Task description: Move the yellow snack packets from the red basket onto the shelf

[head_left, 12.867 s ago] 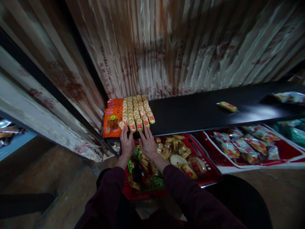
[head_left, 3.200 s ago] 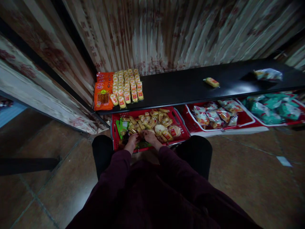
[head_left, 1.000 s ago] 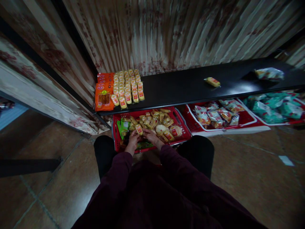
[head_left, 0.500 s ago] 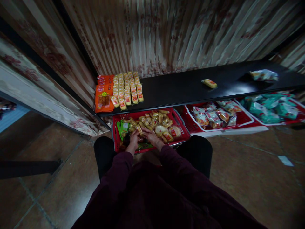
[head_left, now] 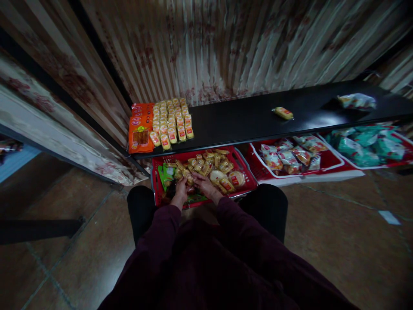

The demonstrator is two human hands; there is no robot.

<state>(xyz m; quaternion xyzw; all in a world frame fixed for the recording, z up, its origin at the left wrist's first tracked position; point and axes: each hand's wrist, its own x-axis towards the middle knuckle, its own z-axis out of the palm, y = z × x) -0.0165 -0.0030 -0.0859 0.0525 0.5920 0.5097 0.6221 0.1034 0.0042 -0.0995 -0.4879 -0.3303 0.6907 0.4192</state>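
Note:
A red basket (head_left: 155,181) on the floor in front of me is full of small yellow snack packets (head_left: 206,165). Both my hands are down in its near side. My left hand (head_left: 180,189) is closed round several of the yellow packets (head_left: 186,175). My right hand (head_left: 203,184) lies beside it with fingers curled over the pile; what it holds is hidden. On the black shelf (head_left: 245,120) above, rows of the same yellow packets (head_left: 169,120) stand next to orange bags (head_left: 140,129).
One loose yellow packet (head_left: 282,113) and a clear bag (head_left: 356,101) lie further right on the shelf. Under the shelf sit trays of red-wrapped snacks (head_left: 290,155) and green bags (head_left: 371,144). A striped curtain hangs behind. Brown tiled floor lies around me.
My hands moved from the shelf rows down into the basket. Over the last second the left hand has gathered packets and shifted slightly; the right hand stays beside it.

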